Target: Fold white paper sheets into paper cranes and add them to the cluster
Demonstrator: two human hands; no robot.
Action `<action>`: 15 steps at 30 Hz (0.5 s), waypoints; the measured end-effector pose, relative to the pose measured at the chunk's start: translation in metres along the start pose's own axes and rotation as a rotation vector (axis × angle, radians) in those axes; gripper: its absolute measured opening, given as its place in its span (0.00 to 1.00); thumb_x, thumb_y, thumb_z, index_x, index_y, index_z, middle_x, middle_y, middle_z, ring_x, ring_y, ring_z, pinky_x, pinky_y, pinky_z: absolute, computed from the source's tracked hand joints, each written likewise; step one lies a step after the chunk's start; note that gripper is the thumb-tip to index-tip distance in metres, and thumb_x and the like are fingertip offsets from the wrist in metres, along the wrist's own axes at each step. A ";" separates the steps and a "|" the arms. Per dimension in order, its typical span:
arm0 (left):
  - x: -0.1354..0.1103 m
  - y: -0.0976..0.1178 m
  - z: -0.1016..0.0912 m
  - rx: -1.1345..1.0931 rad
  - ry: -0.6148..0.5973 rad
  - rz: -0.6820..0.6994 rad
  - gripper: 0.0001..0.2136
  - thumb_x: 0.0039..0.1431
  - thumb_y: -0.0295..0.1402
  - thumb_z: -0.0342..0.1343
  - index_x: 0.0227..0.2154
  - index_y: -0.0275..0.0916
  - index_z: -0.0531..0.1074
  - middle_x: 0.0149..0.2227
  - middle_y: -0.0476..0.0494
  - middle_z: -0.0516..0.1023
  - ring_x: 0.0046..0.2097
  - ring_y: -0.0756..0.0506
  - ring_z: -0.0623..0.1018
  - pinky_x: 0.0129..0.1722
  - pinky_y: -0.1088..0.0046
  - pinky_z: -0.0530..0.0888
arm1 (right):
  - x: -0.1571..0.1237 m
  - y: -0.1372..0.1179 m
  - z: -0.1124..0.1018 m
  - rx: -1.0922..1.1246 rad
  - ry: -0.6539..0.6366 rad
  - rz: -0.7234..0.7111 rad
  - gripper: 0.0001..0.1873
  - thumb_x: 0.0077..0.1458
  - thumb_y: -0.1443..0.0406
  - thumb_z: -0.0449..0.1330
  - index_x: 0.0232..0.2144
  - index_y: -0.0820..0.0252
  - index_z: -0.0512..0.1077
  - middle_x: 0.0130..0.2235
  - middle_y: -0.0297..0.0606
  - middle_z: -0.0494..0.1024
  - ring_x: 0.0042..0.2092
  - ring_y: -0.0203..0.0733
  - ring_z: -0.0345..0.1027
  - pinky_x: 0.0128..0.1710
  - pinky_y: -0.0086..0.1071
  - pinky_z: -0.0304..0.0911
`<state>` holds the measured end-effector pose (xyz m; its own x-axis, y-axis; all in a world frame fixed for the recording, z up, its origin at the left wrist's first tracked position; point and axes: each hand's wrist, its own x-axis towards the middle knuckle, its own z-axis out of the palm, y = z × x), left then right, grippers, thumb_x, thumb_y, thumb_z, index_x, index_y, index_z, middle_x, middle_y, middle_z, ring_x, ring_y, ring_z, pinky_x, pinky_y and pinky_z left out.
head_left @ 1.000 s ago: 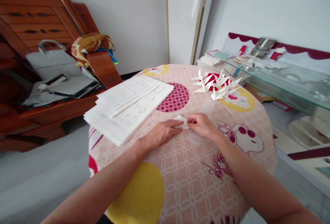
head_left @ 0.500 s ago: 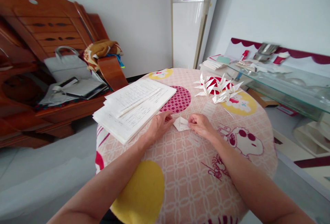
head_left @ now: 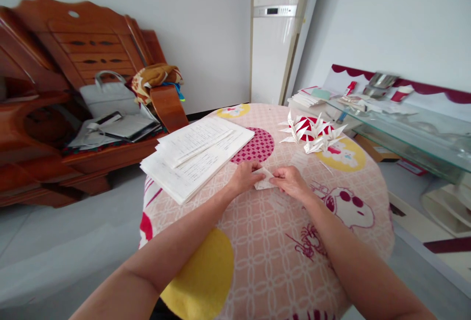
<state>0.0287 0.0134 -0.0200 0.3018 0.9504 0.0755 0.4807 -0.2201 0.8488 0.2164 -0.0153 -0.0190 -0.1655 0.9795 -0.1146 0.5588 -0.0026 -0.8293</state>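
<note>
A small folded piece of white paper [head_left: 264,182] with faint writing is between my hands, at the middle of the round table. My left hand [head_left: 246,177] grips its left side, thumb on top and fingers bent around the edge. On the right side, my right hand [head_left: 290,181] pinches the paper between thumb and fingers. To the left lies a stack of written paper sheets [head_left: 198,155], with a few narrower sheets on top. Beyond my right hand stands a group of folded white paper cranes [head_left: 312,133].
A pink patterned cloth [head_left: 257,251] covers the table. On the right stands a glass shelf [head_left: 405,136] with cups and papers. A wooden bench [head_left: 99,45] at the left holds a grey bag [head_left: 108,96] and papers. A tall white air conditioner [head_left: 272,55] stands behind.
My left hand has moved right onto the folded paper and now grips it. The right hand stays at the paper's right side. The camera view has shifted slightly.
</note>
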 end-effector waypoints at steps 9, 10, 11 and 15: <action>-0.003 0.001 -0.003 -0.572 0.129 0.010 0.16 0.53 0.44 0.62 0.34 0.34 0.76 0.29 0.47 0.77 0.30 0.51 0.72 0.29 0.78 0.68 | -0.008 -0.009 0.005 0.365 0.030 -0.003 0.17 0.48 0.56 0.64 0.17 0.59 0.66 0.11 0.24 0.60 0.14 0.28 0.47 0.16 0.27 0.40; -0.004 0.002 -0.004 -0.663 0.109 -0.011 0.16 0.54 0.44 0.61 0.35 0.34 0.76 0.31 0.46 0.77 0.31 0.50 0.74 0.31 0.77 0.70 | -0.008 -0.009 0.008 0.417 0.062 -0.004 0.17 0.48 0.55 0.64 0.18 0.59 0.67 0.11 0.24 0.60 0.14 0.28 0.47 0.16 0.27 0.39; -0.006 0.002 -0.005 -0.739 0.070 -0.031 0.17 0.53 0.44 0.63 0.37 0.34 0.76 0.33 0.45 0.79 0.34 0.49 0.75 0.34 0.75 0.72 | -0.008 -0.009 0.011 0.461 0.090 -0.003 0.17 0.48 0.54 0.64 0.18 0.59 0.67 0.11 0.24 0.59 0.14 0.27 0.46 0.15 0.27 0.38; -0.011 0.000 -0.003 -0.860 -0.018 -0.048 0.21 0.45 0.36 0.69 0.43 0.33 0.76 0.39 0.41 0.81 0.39 0.46 0.78 0.40 0.70 0.75 | -0.008 -0.009 0.019 0.540 0.109 -0.005 0.17 0.48 0.54 0.64 0.19 0.59 0.67 0.10 0.23 0.59 0.13 0.27 0.45 0.15 0.27 0.37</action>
<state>0.0228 0.0038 -0.0189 0.3135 0.9492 0.0271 -0.2956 0.0705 0.9527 0.1974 -0.0269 -0.0207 -0.0659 0.9949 -0.0762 0.0573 -0.0725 -0.9957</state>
